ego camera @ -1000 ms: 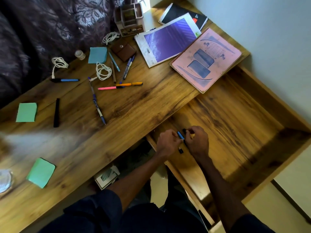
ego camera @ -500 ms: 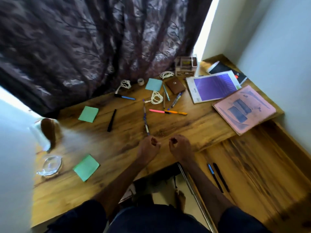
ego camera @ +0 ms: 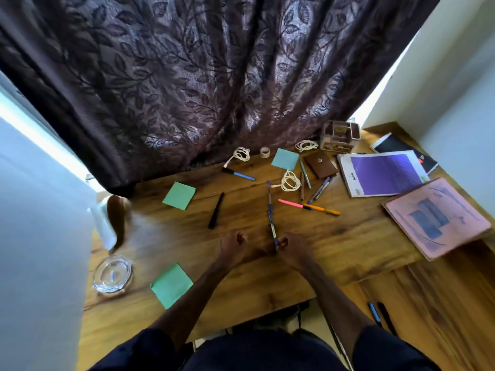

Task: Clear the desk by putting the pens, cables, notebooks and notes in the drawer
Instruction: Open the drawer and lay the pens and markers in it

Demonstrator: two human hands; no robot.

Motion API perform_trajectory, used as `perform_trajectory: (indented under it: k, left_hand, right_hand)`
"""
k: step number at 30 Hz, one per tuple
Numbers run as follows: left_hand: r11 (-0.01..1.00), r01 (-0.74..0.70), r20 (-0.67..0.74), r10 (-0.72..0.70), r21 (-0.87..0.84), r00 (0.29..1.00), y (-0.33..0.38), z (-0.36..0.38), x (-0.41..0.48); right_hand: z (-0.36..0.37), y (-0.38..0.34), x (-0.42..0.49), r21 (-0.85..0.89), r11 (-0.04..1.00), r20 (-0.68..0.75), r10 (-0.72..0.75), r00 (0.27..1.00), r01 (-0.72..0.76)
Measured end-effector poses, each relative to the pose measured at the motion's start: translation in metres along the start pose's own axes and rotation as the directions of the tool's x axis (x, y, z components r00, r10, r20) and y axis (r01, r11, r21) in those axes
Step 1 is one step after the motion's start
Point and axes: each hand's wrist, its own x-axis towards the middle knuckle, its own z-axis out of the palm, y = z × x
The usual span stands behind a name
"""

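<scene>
Right hand (ego camera: 292,245) pinches near end of blue pen (ego camera: 273,231) on counter (ego camera: 348,236). Left hand (ego camera: 232,245) just left of that pen, fingers curled, empty. Black pen (ego camera: 215,210) farther left.

Window glare, dim desk, warped edges

curtain (ego camera: 214,76): dark, leaf-patterned, hanging at back | glass ashtray (ego camera: 113,274): near left, by white wall (ego camera: 40,236) | brown snap pouch (ego camera: 320,164): far right | compartmented organiser (ego camera: 338,136): just behind pouch, against curtain | small clear round item (ego camera: 265,152): at curtain foot
</scene>
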Motion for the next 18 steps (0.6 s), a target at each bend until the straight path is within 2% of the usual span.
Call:
perform_trajectory:
  k: [5, 11, 14, 18]
  left_hand:
    - [0.997, -0.072, 0.079, 0.071, 0.016, 0.994, 0.011, 0.003, 0.021]
    - [0.987, -0.149, 0.136, 0.14, 0.062, 0.981, 0.042, 0.01, 0.046]
    - [0.978, -0.202, 0.145, 0.193, 0.05, 0.97, 0.067, 0.017, 0.061]
    - [0.971, -0.235, 0.154, 0.226, 0.04, 0.962, 0.093, 0.023, 0.081]
  right_hand:
    - [-0.017, -0.002, 0.023, 0.001, 1.0, 0.021, 0.009, 1.0, -0.009]
    - [-0.063, 0.013, 0.071, -0.199, 0.979, -0.107, 0.009, 0.994, -0.03]
    - [-0.088, 0.023, 0.094, -0.231, 0.968, -0.206, 0.047, 0.977, -0.096]
    - [-0.101, 0.035, 0.114, -0.287, 0.948, -0.127, 0.102, 0.987, -0.135]
